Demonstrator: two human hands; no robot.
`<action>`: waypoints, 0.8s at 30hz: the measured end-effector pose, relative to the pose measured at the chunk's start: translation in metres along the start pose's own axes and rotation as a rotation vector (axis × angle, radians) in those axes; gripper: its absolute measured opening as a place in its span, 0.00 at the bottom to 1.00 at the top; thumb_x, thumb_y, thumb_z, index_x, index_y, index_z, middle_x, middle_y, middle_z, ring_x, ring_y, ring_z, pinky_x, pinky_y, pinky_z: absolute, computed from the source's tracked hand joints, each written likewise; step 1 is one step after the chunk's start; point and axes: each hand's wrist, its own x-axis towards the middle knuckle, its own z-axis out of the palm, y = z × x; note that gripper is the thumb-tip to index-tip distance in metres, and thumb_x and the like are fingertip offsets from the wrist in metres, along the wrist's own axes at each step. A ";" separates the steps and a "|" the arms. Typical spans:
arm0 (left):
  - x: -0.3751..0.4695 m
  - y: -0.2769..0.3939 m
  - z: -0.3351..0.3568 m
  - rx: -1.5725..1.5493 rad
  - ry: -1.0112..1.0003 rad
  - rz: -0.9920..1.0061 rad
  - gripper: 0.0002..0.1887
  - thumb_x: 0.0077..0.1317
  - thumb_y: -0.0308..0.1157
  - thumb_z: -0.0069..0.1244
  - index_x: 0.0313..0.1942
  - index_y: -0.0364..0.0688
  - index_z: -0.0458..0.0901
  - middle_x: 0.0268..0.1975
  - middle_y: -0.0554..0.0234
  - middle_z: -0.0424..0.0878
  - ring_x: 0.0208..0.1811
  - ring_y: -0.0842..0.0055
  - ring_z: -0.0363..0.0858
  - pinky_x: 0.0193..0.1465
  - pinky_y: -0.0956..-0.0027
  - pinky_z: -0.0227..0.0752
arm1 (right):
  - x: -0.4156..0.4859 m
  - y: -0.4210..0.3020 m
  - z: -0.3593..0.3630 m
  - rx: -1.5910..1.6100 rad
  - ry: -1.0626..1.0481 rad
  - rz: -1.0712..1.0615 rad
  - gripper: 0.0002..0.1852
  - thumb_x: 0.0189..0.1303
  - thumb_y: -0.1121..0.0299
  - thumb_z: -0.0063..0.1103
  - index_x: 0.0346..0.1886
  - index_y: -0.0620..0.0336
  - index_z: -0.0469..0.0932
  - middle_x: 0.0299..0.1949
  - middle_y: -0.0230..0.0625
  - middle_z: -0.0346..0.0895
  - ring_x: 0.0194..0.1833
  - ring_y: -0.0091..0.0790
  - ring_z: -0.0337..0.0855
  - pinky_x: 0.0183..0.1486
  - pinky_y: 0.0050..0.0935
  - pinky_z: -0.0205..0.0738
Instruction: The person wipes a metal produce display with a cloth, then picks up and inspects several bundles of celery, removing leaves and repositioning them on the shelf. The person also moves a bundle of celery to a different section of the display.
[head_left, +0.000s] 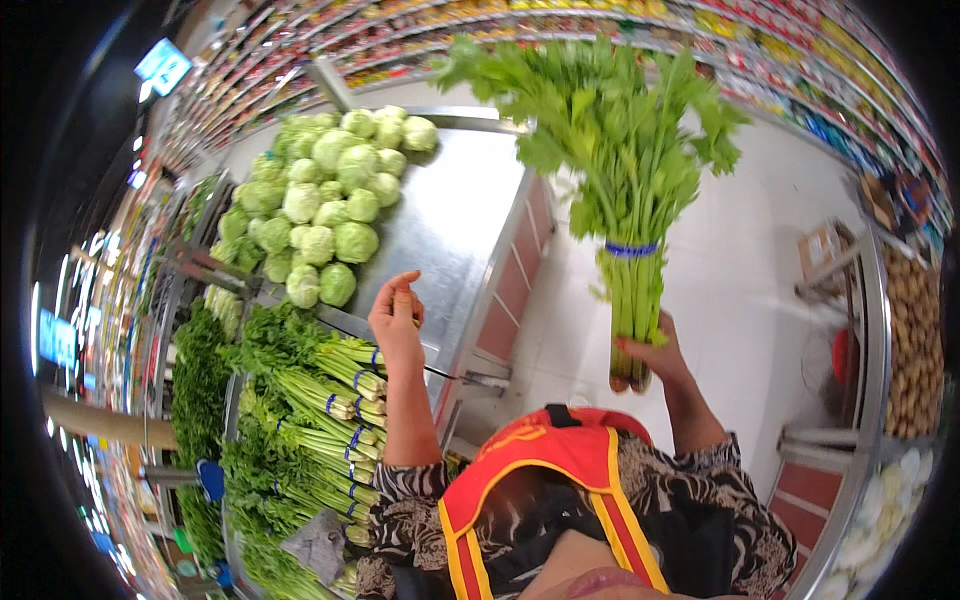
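My right hand (660, 349) grips a large bunch of celery (634, 292) near the base of its stalks, holding it upright over the floor. A blue band (631, 249) wraps the stalks, and the leaves fan out above it. My left hand (397, 304) is raised beside the metal display table, its fingers curled; whether something small is between them I cannot tell. Below and left of it lie several banded celery bunches (352, 442) with their cut ends towards me. A pile of cabbages (330, 202) rests on the metal table (442, 202).
A grey cloth (319, 547) lies on the celery bunches. Dark leafy greens (199, 382) fill the far left. At right, a metal-edged stand (877, 337) holds brown produce (911, 345), with a cardboard box (823, 247) nearby. Stocked store shelves (750, 45) curve across the back.
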 end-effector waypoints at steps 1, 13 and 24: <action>-0.004 0.017 0.008 -0.012 0.035 0.053 0.11 0.74 0.34 0.49 0.47 0.37 0.84 0.25 0.73 0.72 0.20 0.89 0.63 0.21 0.79 0.50 | 0.007 0.005 0.001 0.014 -0.092 -0.016 0.27 0.48 0.71 0.73 0.53 0.63 0.76 0.40 0.30 0.80 0.41 0.23 0.79 0.46 0.27 0.76; -0.040 0.150 0.045 0.652 -0.033 0.866 0.14 0.63 0.14 0.50 0.47 0.36 0.83 0.47 0.53 0.85 0.42 0.64 0.85 0.42 0.71 0.77 | 0.046 0.030 0.041 -0.259 -0.374 -0.062 0.24 0.46 0.73 0.73 0.48 0.64 0.76 0.33 0.32 0.79 0.33 0.25 0.78 0.40 0.25 0.74; -0.045 0.092 0.008 0.563 0.194 0.279 0.09 0.73 0.31 0.51 0.48 0.37 0.81 0.32 0.74 0.77 0.27 0.90 0.66 0.30 0.81 0.61 | 0.063 0.036 0.048 -0.135 -0.506 0.153 0.20 0.46 0.76 0.71 0.44 0.64 0.75 0.30 0.31 0.79 0.24 0.21 0.75 0.26 0.23 0.70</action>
